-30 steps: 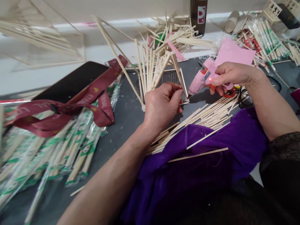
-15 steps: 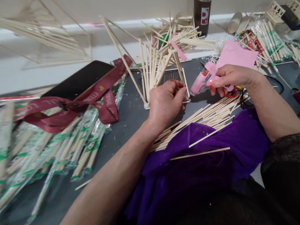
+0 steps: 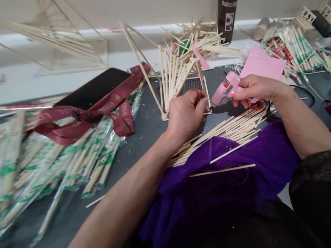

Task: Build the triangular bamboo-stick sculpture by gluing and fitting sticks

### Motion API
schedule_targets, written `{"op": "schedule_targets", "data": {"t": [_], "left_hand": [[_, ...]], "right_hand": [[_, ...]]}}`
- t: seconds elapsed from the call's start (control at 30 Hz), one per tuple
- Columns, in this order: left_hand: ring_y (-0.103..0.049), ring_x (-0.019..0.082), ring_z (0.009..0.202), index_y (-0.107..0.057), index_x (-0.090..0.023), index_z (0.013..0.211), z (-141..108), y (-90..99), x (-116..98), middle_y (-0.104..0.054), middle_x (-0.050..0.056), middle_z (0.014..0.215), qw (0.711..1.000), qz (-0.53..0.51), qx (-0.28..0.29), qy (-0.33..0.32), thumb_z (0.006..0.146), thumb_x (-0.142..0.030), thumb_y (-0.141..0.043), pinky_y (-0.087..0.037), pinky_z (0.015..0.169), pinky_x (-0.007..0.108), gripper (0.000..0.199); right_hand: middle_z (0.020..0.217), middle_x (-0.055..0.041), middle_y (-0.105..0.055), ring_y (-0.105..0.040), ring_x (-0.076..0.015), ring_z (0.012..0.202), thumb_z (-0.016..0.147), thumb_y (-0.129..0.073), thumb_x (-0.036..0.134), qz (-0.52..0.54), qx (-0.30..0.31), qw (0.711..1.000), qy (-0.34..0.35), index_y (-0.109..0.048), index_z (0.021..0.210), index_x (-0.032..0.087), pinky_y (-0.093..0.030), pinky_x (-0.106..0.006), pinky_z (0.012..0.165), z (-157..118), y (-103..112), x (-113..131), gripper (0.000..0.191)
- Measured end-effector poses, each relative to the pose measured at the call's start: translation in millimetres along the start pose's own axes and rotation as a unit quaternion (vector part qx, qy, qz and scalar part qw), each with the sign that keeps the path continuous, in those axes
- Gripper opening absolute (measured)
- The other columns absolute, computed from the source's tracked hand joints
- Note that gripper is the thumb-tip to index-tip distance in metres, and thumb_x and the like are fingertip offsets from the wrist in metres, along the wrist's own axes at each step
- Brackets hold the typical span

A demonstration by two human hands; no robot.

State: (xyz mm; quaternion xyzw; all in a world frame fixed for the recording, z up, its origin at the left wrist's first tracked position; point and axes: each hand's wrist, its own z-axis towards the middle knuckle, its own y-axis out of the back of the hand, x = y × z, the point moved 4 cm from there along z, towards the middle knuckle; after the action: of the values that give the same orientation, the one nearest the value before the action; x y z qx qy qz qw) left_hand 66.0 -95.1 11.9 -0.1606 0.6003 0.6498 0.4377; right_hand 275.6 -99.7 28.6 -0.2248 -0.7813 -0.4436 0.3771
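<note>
My right hand (image 3: 252,90) grips a pink hot glue gun (image 3: 225,90), its small light glowing. The gun's nozzle is at the near right corner of a stick frame (image 3: 205,90), a structure built of thin wooden sticks, several of which rise in a slanted row (image 3: 172,77). My left hand (image 3: 188,108) is closed in a pinch on a wooden stick at the right side of this structure; its fingertips are partly hidden. Just below both hands, loose wooden sticks (image 3: 227,132) lie in a bundle beside a purple cloth (image 3: 276,148).
Wrapped chopsticks (image 3: 95,165) cover the left, with a maroon lanyard (image 3: 119,120) and a black phone-like slab (image 3: 95,86) above them. Another stick frame (image 3: 107,51) stands at the back left. Behind are a dark bottle (image 3: 227,24), pink sheet (image 3: 263,63) and cardboard tubes (image 3: 260,29).
The whole view has shifted slightly, so things appear a little further right. Both hands keep their grips, and the glue gun's nozzle stays near the frame's corner.
</note>
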Motion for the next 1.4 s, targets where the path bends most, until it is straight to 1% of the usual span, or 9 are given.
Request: {"op": "schedule_targets", "data": {"t": [0.17,0.47,0.6,0.93,1.17,1.4], "left_hand": [[-0.058,0.011,0.044,-0.065,-0.017,0.091,0,-0.1,1,-0.061,-0.005,0.055,1.0,-0.006,-0.001,0.001,0.085,-0.028,-0.053,-0.048,0.055,0.023,0.018],[-0.058,0.011,0.044,-0.066,-0.017,0.091,0,-0.8,3,-0.062,-0.003,0.056,1.0,-0.017,0.009,0.01,0.085,-0.03,-0.053,-0.046,0.051,0.022,0.02],[-0.058,0.011,0.044,-0.066,-0.017,0.09,0,0.0,1,-0.062,-0.003,0.055,1.0,-0.018,0.009,0.012,0.085,-0.03,-0.053,-0.046,0.05,0.022,0.019],[-0.058,0.011,0.044,-0.067,-0.017,0.09,0,0.3,3,-0.064,-0.003,0.057,1.0,-0.023,0.005,0.011,0.084,-0.029,-0.054,-0.048,0.052,0.022,0.019],[-0.058,0.011,0.044,-0.067,-0.017,0.09,0,1.2,2,-0.064,-0.003,0.058,1.0,-0.017,0.006,0.016,0.084,-0.03,-0.054,-0.047,0.052,0.022,0.019],[-0.057,0.011,0.043,-0.066,-0.016,0.09,1,0.6,2,-0.062,-0.003,0.055,1.0,-0.021,0.01,0.01,0.084,-0.031,-0.053,-0.047,0.052,0.022,0.021]], "right_hand": [[0.061,0.0032,-0.059,-0.052,-0.0036,0.047,0.084,-0.063,0.044,0.003,-0.004,1.0,0.004,-0.061,0.077,0.014,-0.035,-0.018,0.045,-1,-2,6,0.03],[0.057,0.0021,-0.057,-0.049,-0.0044,0.046,0.085,-0.063,0.04,-0.013,-0.017,0.999,-0.025,-0.059,0.067,0.015,-0.035,-0.02,0.046,-3,-4,12,0.03],[0.057,0.0013,-0.057,-0.049,-0.0042,0.045,0.086,-0.062,0.038,-0.015,-0.024,0.999,-0.023,-0.057,0.064,0.015,-0.035,-0.019,0.044,-3,-5,13,0.031],[0.057,0.0025,-0.058,-0.049,-0.0025,0.043,0.083,-0.065,0.035,-0.013,-0.03,0.999,-0.023,-0.055,0.066,0.015,-0.033,-0.017,0.041,-1,-6,12,0.029],[0.046,0.0046,-0.052,-0.045,-0.0028,0.038,0.086,-0.061,0.031,-0.054,-0.026,0.998,-0.028,-0.055,0.064,0.015,-0.032,-0.018,0.04,-4,-9,20,0.028],[0.045,0.0041,-0.054,-0.047,-0.0038,0.04,0.084,-0.062,0.036,-0.066,-0.038,0.997,-0.015,-0.058,0.064,0.015,-0.032,-0.018,0.041,-6,-6,19,0.029]]}}
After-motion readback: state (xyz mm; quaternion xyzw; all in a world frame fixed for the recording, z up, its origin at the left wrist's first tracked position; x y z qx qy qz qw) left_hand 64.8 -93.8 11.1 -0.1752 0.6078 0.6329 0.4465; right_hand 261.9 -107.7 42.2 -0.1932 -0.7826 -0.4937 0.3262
